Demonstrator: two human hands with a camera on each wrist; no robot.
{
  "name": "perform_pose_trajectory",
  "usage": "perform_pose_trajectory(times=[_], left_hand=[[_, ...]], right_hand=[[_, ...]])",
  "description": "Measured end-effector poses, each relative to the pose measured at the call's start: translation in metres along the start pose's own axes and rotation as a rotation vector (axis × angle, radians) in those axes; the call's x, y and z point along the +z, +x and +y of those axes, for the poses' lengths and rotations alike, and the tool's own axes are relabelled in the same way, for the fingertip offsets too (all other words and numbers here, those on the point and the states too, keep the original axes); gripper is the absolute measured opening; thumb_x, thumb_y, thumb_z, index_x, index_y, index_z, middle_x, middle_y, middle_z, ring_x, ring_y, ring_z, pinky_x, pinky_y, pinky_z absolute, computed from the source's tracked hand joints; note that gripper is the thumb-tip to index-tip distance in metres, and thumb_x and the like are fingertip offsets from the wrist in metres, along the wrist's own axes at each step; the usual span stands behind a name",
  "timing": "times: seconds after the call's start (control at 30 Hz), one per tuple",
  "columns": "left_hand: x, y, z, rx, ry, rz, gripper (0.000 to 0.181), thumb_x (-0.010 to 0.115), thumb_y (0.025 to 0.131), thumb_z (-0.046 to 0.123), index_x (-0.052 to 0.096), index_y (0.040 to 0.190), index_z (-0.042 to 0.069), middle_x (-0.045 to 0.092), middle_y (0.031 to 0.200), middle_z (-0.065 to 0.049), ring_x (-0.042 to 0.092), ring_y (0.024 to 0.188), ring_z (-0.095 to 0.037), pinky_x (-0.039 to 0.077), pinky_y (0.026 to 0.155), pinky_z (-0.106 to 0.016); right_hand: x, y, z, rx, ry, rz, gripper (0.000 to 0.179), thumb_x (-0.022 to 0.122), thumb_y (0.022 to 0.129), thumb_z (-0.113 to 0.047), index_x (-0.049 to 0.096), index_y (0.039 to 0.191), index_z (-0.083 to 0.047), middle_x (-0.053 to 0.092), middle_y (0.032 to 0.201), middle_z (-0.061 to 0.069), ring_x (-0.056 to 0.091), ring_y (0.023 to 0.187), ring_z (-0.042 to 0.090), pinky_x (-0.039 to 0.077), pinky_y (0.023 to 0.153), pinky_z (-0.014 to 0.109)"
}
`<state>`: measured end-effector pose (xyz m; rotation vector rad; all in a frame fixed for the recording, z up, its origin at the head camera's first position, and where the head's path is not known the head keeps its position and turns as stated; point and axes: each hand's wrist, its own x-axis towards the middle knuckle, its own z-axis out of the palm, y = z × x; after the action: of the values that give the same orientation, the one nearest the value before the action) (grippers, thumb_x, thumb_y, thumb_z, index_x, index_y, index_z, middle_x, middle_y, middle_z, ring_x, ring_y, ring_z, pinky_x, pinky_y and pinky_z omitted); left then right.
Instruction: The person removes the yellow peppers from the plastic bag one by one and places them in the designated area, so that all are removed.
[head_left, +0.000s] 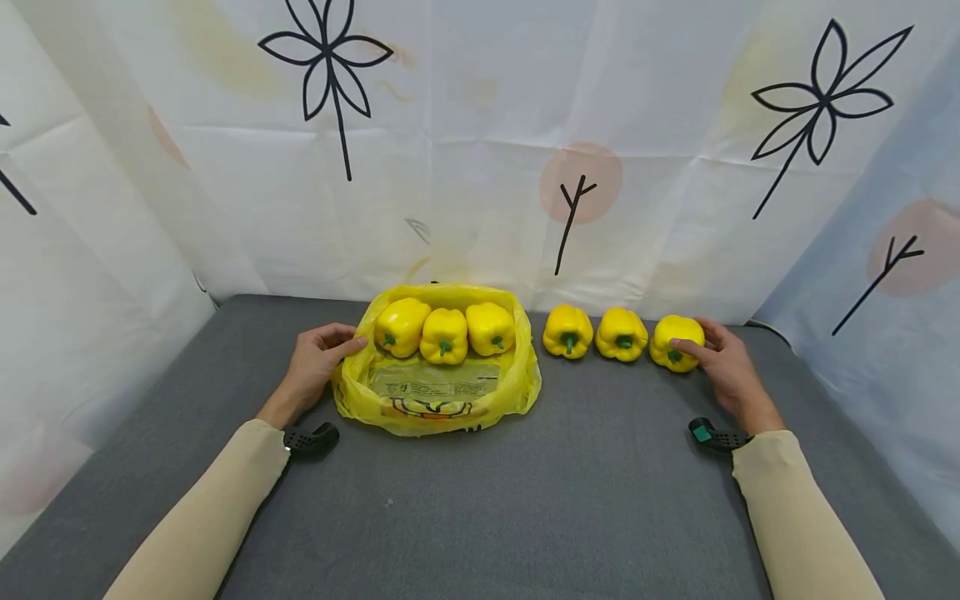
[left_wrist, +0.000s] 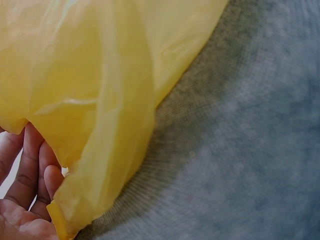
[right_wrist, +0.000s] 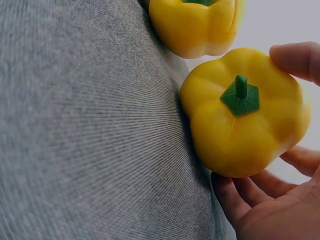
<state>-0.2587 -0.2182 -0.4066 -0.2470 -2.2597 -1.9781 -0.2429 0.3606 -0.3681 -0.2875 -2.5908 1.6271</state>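
A yellow plastic bag (head_left: 435, 417) lies with its mouth spread wide, and three yellow bell peppers (head_left: 444, 337) rest side by side within it. At the bag's left rim my left hand (head_left: 318, 362) pinches the thin plastic between thumb and fingers; the left wrist view shows the fingers (left_wrist: 32, 170) partly behind the film. My right hand (head_left: 727, 367) grips the rightmost yellow bell pepper (right_wrist: 245, 115), thumb on one side and fingers around the other. That pepper's green stem faces the right wrist camera. It appears to be still at table level.
Two more yellow bell peppers, one in the middle of the row (head_left: 621, 335) and one nearer the bag (head_left: 567, 332), stand on the grey table (head_left: 540, 500). A white patterned cloth (head_left: 480, 167) hangs behind the table and along its sides.
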Motion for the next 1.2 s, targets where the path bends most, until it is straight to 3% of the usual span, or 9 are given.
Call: perform_pose_trajectory(times=[0.43, 0.87, 1.2], left_hand=[[0.0002, 0.0001, -0.0017, 0.008, -0.001, 0.009, 0.029, 0.072, 0.096, 0.014, 0.067, 0.112, -0.011, 0.067, 0.094, 0.006, 0.061, 0.085, -0.009, 0.054, 0.074, -0.019], [0.0001, -0.0005, -0.0021, 0.02, -0.025, -0.008, 0.029, 0.072, 0.096, 0.013, 0.067, 0.112, -0.011, 0.07, 0.095, 0.0, 0.063, 0.086, -0.009, 0.054, 0.074, -0.021], [-0.0003, -0.0005, -0.0031, 0.023, -0.025, -0.006, 0.028, 0.072, 0.096, 0.014, 0.068, 0.111, -0.009, 0.07, 0.098, -0.004, 0.063, 0.087, -0.01, 0.055, 0.074, -0.021]], right_hand=[[-0.0024, 0.0001, 0.0026, -0.008, 0.052, -0.068, 0.084, 0.055, 0.105, -0.039, 0.003, 0.163, -0.007, 0.001, 0.165, 0.028, 0.014, 0.146, 0.049, 0.015, 0.118, 0.061], [-0.0033, 0.0018, 0.0061, -0.03, 0.064, -0.11, 0.085, 0.054, 0.105, -0.043, 0.005, 0.163, -0.006, 0.008, 0.165, 0.028, 0.022, 0.141, 0.043, 0.023, 0.118, 0.055], [-0.0027, 0.002, 0.0058, -0.026, 0.087, -0.093, 0.089, 0.056, 0.104, -0.042, 0.0, 0.163, -0.006, -0.001, 0.166, 0.026, 0.01, 0.149, 0.048, 0.014, 0.119, 0.06]])
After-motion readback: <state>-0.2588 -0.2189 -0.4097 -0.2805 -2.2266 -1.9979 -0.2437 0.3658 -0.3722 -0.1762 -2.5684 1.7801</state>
